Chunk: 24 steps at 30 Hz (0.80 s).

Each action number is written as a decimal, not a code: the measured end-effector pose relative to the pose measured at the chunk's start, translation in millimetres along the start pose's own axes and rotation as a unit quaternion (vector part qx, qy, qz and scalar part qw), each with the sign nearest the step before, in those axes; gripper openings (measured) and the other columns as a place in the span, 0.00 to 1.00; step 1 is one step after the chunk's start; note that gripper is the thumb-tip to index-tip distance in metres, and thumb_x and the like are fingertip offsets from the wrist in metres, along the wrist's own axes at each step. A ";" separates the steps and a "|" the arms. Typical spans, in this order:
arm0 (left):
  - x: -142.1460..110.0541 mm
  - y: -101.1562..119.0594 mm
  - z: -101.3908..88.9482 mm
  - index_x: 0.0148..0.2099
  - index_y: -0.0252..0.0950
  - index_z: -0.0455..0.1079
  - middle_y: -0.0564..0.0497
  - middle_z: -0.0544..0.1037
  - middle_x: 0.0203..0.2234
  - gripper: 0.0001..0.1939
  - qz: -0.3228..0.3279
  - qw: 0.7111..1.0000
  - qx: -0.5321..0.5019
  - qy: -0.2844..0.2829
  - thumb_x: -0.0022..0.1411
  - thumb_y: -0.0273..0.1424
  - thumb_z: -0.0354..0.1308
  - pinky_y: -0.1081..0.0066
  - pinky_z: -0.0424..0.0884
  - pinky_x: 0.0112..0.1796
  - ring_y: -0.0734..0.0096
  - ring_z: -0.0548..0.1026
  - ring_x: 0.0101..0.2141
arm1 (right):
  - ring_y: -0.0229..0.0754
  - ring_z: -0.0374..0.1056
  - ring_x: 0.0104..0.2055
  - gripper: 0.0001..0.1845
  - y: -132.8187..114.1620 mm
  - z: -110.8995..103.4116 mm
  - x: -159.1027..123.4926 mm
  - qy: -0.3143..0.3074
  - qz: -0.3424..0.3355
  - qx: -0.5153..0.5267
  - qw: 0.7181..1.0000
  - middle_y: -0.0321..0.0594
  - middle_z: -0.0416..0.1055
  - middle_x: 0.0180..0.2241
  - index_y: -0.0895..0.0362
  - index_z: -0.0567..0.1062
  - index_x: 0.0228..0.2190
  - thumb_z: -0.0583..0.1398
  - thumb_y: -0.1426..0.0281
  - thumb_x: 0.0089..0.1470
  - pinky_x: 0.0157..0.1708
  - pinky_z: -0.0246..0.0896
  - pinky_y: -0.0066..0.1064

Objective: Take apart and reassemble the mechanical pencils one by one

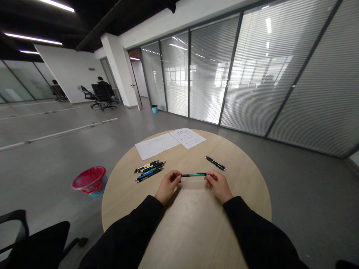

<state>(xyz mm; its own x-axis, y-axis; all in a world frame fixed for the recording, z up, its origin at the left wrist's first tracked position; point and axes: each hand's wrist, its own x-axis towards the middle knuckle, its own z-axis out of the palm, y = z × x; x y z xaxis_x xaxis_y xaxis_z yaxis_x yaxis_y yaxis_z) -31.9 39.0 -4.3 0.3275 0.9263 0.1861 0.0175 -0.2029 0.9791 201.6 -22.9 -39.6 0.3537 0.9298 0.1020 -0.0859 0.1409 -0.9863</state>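
Observation:
A green and black pen (193, 175) is stretched level between my two hands, over the middle of the round wooden table (190, 231). My left hand (168, 184) pinches its black end. At the other end, the fingers of my right hand (218, 184) are closed on the pen's tip. To the left of my left hand lies a loose pile of several pens (150, 170), black with yellow, white, green and blue parts. Beyond my right hand, a pair of black pens (215, 163) rests side by side, slanting across the tabletop.
Two printed paper sheets (157, 146) lie at the table's far edge. On the floor to the left stands a red-lined basket (90, 181), with an office chair (39, 244) nearer me. A person (101, 80) sits far back by black chairs. Glass partitions with blinds (213, 71) run behind.

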 end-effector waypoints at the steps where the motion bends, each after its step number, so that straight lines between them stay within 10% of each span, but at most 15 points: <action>1: -0.3 1.0 0.2 0.37 0.34 0.74 0.52 0.74 0.26 0.13 0.002 1.000 0.001 0.000 0.54 0.38 0.65 0.71 0.69 0.31 0.71 0.73 0.27 | 0.40 0.69 0.26 0.26 -0.1 0.0 -0.2 0.000 0.001 0.001 1.000 0.43 0.77 0.28 0.59 0.77 0.33 0.68 0.49 0.44 0.24 0.64 0.30; 24: 0.1 2.4 -1.1 0.38 0.34 0.75 0.52 0.75 0.26 0.12 0.003 1.000 0.000 0.000 0.56 0.37 0.64 0.71 0.69 0.33 0.71 0.73 0.28 | 0.37 0.65 0.23 0.24 -3.7 0.9 -2.4 -0.009 -0.015 -0.008 1.000 0.36 0.71 0.23 0.58 0.75 0.30 0.67 0.49 0.46 0.23 0.61 0.28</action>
<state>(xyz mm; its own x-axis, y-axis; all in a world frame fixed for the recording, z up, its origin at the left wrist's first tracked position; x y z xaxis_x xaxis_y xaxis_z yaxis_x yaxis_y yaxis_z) -32.9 38.9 -1.8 0.3280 0.9249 0.1923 0.0156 -0.2088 0.9778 200.3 -25.3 -36.1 0.3398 0.9310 0.1335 -0.0613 0.1635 -0.9846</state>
